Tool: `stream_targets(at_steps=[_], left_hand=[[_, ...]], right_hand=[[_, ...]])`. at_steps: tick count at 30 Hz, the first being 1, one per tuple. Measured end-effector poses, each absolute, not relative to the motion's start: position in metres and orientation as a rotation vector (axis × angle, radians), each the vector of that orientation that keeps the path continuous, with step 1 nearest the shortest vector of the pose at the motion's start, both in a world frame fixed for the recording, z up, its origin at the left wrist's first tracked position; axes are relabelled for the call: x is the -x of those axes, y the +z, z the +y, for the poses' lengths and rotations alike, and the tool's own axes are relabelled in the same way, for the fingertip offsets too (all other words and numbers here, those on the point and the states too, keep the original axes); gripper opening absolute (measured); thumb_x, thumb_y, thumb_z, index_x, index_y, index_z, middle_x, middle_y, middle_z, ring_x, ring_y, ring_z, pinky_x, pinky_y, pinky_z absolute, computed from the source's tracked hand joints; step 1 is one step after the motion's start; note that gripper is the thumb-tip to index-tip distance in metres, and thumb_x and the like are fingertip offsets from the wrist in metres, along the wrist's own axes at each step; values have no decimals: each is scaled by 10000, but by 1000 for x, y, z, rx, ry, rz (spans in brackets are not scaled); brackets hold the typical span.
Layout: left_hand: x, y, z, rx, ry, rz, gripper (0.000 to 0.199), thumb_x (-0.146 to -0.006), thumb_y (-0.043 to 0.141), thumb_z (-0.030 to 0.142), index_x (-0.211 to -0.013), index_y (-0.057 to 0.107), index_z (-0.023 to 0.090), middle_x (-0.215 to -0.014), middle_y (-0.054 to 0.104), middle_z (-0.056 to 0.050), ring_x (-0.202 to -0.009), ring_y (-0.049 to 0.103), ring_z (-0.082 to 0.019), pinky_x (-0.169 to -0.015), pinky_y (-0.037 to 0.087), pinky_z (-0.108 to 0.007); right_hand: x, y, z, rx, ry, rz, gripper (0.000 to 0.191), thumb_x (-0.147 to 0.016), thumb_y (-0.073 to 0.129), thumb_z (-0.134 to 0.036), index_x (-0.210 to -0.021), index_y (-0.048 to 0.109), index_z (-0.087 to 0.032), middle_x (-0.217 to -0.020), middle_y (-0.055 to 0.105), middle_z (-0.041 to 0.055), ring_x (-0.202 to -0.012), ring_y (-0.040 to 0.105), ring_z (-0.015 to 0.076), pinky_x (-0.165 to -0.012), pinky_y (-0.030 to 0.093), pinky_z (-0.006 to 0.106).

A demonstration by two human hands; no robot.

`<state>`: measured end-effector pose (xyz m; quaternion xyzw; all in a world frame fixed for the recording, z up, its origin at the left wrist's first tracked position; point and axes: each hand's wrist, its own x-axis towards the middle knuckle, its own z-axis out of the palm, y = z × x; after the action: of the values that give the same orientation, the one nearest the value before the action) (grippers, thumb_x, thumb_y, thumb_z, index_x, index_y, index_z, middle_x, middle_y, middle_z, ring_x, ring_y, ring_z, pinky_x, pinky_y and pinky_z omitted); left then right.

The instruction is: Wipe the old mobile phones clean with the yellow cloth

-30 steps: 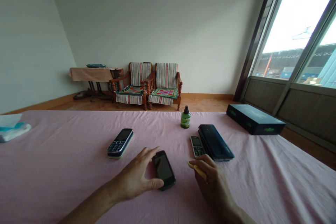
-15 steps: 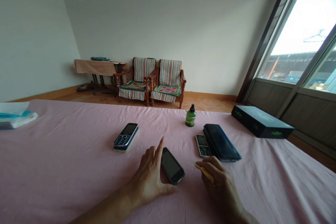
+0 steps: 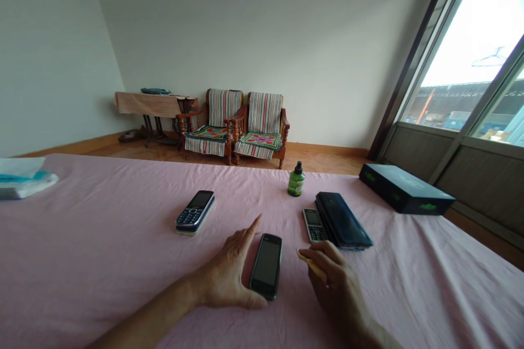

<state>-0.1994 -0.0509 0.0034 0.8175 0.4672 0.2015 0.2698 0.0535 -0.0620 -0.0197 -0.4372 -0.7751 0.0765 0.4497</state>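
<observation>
A black touchscreen phone (image 3: 267, 266) lies face up on the pink cloth in front of me, nearly upright in view. My left hand (image 3: 229, 275) is on its left side, fingers stretched and thumb spread, the thumb tip by the phone's lower end. Whether the thumb touches it I cannot tell. To the right of the phone, my right hand (image 3: 338, 278) pinches a small folded yellowish cloth-like piece (image 3: 313, 267). Just beyond that hand lie a small keypad phone (image 3: 314, 226) and a stack of dark smartphones (image 3: 344, 221).
Another keypad phone (image 3: 195, 210) rests on a stack to the left. A green spray bottle (image 3: 296, 181) stands farther back, and a black box (image 3: 405, 190) is at the right. A white-and-blue packet (image 3: 24, 182) lies far left. Two wooden chairs (image 3: 265, 120) stand beyond the pink-covered surface (image 3: 102, 240).
The black phone has turned from a slant to nearly straight, its lower end swinging left. My left hand has shifted slightly, fingers and thumb still spread. My right hand keeps the yellowish piece.
</observation>
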Motion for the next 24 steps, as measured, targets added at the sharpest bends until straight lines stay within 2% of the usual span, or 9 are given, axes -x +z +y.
stream_targets(at_steps=[3,7,12,15,20,24], left_hand=[[200,4,-49,-2215,542,1218,1352,-540,851,400,-1474,-123,311,-1506,280,-139,-1350,294,-374,-1070,264,-555],[200,6,-44,-2276,523,1156,1338,-528,842,357,-1481,-96,308,-1533,227,-123,-1356,276,-381,-1083,238,-551],[196,6,-44,-2265,526,1187,1365,-538,839,360,-1463,-164,310,-1472,334,-123,-1317,332,-358,-1071,245,-565],[193,6,-46,-2228,549,1236,1367,-543,838,388,-1463,-169,298,-1461,339,-137,-1323,313,-365,-1074,221,-587],[189,2,-49,-2214,574,1278,1351,-552,828,428,-1470,-153,280,-1447,350,-151,-1318,308,-385,-1075,180,-613],[187,1,-49,-2227,603,1267,1378,-511,843,419,-1476,-129,265,-1399,405,-139,-1261,377,-383,-1058,236,-583]], right_hand=[[-46,-12,-60,1062,219,-1964,306,-792,468,-72,-948,697,-202,-887,628,71,-771,632,170,-668,528,252],[-29,0,-42,1017,227,-2062,353,-756,467,-20,-933,711,-204,-848,616,54,-773,608,167,-665,500,252],[-8,-4,-9,1022,234,-2105,317,-766,496,-5,-865,726,-200,-830,605,39,-759,589,154,-694,478,248],[0,-7,-2,1014,234,-2138,301,-773,520,-6,-864,728,-204,-813,596,35,-759,570,156,-680,466,245],[2,1,-22,1000,216,-2263,231,-833,533,-43,-798,698,-200,-790,586,37,-775,521,174,-687,438,276],[-2,0,-49,963,320,-2326,237,-815,538,4,-799,668,-194,-834,599,39,-793,510,179,-672,418,272]])
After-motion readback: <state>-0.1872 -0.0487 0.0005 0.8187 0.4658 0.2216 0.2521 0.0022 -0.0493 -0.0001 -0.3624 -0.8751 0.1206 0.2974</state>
